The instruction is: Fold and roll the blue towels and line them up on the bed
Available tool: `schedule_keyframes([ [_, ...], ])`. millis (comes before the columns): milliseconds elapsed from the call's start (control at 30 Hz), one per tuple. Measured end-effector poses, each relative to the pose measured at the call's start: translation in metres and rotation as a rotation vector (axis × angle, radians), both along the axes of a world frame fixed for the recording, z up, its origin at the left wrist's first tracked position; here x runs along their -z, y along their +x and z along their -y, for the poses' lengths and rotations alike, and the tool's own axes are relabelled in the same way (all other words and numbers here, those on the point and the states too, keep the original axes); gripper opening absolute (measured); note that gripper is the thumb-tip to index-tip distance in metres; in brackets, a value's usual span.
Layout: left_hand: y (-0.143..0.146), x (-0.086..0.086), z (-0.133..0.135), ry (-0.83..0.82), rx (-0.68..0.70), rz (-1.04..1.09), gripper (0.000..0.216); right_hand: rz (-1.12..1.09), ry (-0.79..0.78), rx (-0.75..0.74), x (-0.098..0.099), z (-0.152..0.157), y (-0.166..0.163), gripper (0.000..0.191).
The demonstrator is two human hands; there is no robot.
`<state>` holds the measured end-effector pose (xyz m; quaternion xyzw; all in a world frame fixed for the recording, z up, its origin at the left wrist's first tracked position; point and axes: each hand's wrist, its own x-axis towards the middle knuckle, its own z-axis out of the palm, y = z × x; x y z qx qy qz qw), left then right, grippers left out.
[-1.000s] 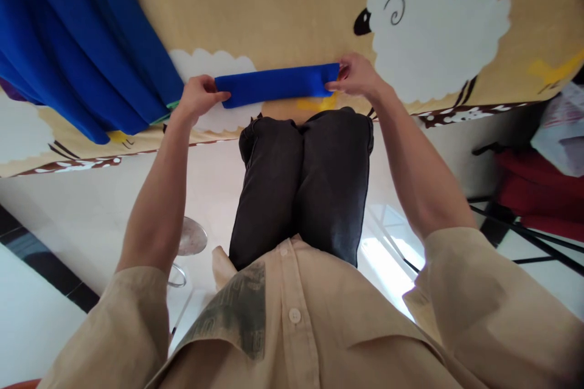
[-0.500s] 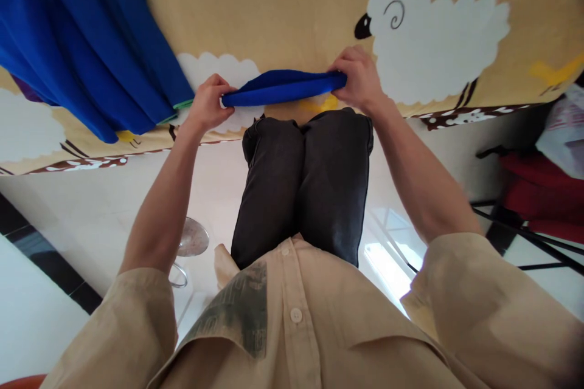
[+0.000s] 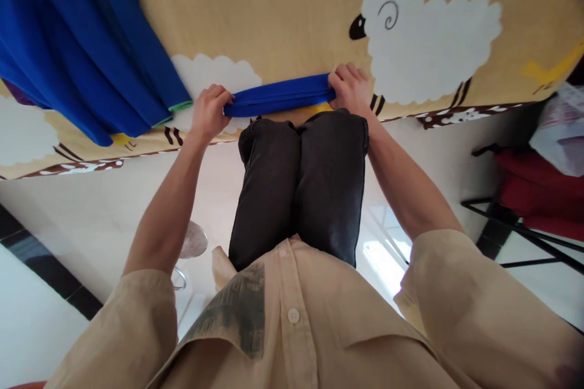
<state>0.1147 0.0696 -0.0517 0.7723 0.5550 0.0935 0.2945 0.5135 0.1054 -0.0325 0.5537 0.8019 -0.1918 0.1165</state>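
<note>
A folded strip of blue cloth (image 3: pixel 280 94) stretches between my two hands, just beyond my knees and along the near part of a tan sheep-print cover. My left hand (image 3: pixel 210 112) is closed on the strip's left end, with the thumb side toward the cloth. At the other end, my right hand (image 3: pixel 350 88) grips the cloth, its fingers curled over the corner. The strip looks narrow and fairly flat, with a fold line along its length. Whether its underside rests on the cover is hard to tell.
More blue cloths (image 3: pixel 91 55), some with green edging, drape over the sheep-print cover (image 3: pixel 255 6) at the upper left. My dark trousers (image 3: pixel 298 188) fill the middle. A round stool seat (image 3: pixel 194 240) stands lower left. Red fabric (image 3: pixel 538 188) and a plastic bag (image 3: pixel 563 134) lie at the right.
The blue cloth strip, bowed open along its upper edge before, is now flatter and straighter. My right hand has moved slightly down, and both hands have shifted their hold on the ends.
</note>
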Motion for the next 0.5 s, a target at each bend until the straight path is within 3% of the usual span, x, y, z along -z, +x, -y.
schedule_keyframes([
  [233, 0.004, -0.006, 0.006, 0.048, -0.056, -0.066, 0.013, 0.009, 0.042, -0.021, -0.005, 0.007, 0.001, 0.02],
  [433, 0.0, -0.002, 0.02, 0.031, -0.105, -0.032, 0.001, -0.163, 0.074, -0.019, 0.013, 0.013, 0.006, 0.023],
  [500, -0.001, -0.001, 0.025, 0.016, -0.116, -0.041, 0.013, -0.238, 0.072, 0.043, 0.019, 0.011, 0.006, 0.025],
])
